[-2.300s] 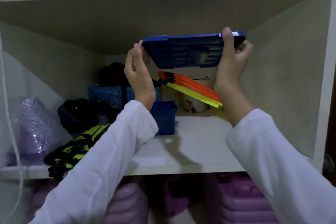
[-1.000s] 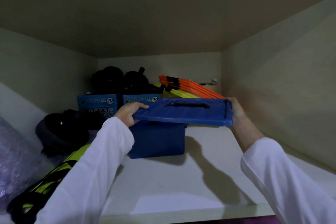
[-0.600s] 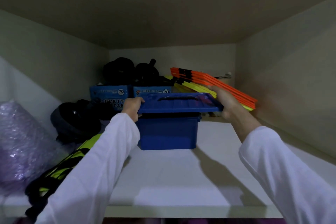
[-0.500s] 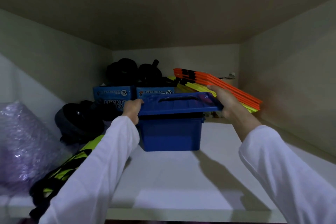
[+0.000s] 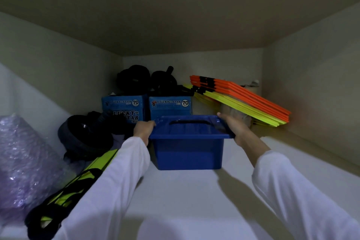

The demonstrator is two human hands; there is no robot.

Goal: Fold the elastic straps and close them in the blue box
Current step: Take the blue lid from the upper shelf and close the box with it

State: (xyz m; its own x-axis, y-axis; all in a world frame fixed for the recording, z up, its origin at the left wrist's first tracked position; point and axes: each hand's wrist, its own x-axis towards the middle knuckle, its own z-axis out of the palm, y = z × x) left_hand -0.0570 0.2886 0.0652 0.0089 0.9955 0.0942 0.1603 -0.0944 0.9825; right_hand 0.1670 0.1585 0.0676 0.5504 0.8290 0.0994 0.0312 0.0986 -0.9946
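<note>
A blue box (image 5: 188, 153) stands on the white shelf (image 5: 194, 191) inside a cupboard. Its blue lid (image 5: 190, 126), with a slot handle in the top, lies flat over the box. My left hand (image 5: 143, 129) grips the lid's left edge. On the lid's right edge my right hand (image 5: 232, 125) holds on, fingers reaching along its far corner. What is inside the box is hidden. Yellow-and-black straps (image 5: 78, 187) lie on the shelf at the left, partly behind my left sleeve.
Two blue "Lucky Star" cartons (image 5: 148, 108) stand behind the box, with black round gear (image 5: 136, 80) on top. Orange and yellow flat bars (image 5: 241, 99) lean at the back right. A purple bubble-wrap bundle (image 5: 23, 163) and a black round thing (image 5: 83, 134) sit left.
The lid was held up high, then came down onto the box. Both hands lowered with it and now hold it flat on the rim. The view moved closer into the shelf.
</note>
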